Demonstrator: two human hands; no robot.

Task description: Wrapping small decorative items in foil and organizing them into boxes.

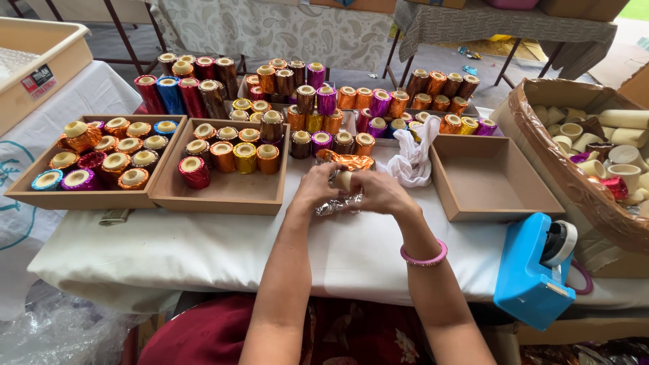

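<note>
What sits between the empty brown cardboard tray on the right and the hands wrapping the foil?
A crumpled white cloth lies between the empty brown cardboard tray and both hands, seen in the head view.

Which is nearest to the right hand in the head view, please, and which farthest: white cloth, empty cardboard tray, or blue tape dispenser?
From the right hand:
1. White cloth, just beyond it.
2. Empty cardboard tray, to its right.
3. Blue tape dispenser, at the table's right front edge.
</note>
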